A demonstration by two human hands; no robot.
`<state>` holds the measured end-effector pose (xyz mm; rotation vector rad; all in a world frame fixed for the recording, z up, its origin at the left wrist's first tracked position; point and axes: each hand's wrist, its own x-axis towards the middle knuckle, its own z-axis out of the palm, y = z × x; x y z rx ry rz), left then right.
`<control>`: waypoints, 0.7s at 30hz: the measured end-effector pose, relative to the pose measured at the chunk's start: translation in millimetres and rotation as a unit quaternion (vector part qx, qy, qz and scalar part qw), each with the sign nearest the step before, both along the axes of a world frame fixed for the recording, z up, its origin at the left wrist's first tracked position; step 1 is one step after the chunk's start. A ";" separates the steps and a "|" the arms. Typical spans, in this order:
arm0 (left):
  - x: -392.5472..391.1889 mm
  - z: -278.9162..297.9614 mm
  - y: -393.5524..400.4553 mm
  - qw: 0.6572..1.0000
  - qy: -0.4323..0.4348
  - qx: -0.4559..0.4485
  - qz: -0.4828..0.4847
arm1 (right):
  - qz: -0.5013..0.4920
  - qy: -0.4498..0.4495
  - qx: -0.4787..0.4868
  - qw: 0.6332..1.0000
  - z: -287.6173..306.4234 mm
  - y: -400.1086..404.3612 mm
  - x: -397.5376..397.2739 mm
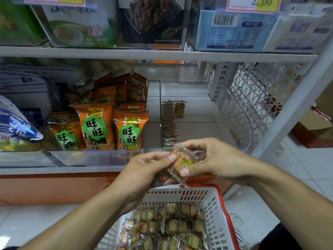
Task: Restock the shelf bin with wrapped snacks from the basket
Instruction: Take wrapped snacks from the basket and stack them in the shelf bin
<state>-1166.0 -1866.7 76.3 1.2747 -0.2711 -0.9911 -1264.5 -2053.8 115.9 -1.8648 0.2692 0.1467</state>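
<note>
Both hands hold wrapped snacks just above the basket and in front of the shelf. My left hand (144, 166) grips a small stack of them, thumb on top. My right hand (207, 157) pinches the top wrapped snack (182, 162), a clear wrapper with a yellow-and-red label. The white basket with a red rim (214, 201) sits below, holding several more wrapped snacks (169, 230). The clear shelf bin (198, 120) stands straight ahead with a row of the same snacks (169, 123) along its left wall; the rest of it is bare.
Orange snack bags (110, 123) fill the bin to the left. A blue-and-white bag (16, 127) lies at far left. A white lattice shelf end panel (252, 98) closes the right side. Upper shelf bins with price tags hang overhead. The floor is white tile.
</note>
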 end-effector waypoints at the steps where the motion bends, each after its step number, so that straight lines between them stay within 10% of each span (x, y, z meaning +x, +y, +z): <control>1: 0.4 1.3 -3.1 1.000 0.010 -0.002 0.023 | -0.008 -0.003 -0.011 1.000 3.8 -3.4 2.9; 5: 2.2 7.2 -13.4 0.995 0.005 -0.016 0.096 | -0.120 -0.021 0.071 0.990 14.3 -25.0 24.2; 10: 1.2 8.0 -25.4 0.995 -0.028 -0.007 0.099 | -0.228 0.007 -0.231 0.946 -18.1 -57.0 83.6; 14: 2.9 6.5 -33.3 0.997 -0.004 -0.005 0.075 | -0.215 0.021 -0.291 0.932 -53.9 -81.1 130.8; 21: 10.4 3.1 -36.4 0.997 0.015 0.003 0.072 | -0.272 -0.001 -0.209 0.939 -78.2 -96.3 179.0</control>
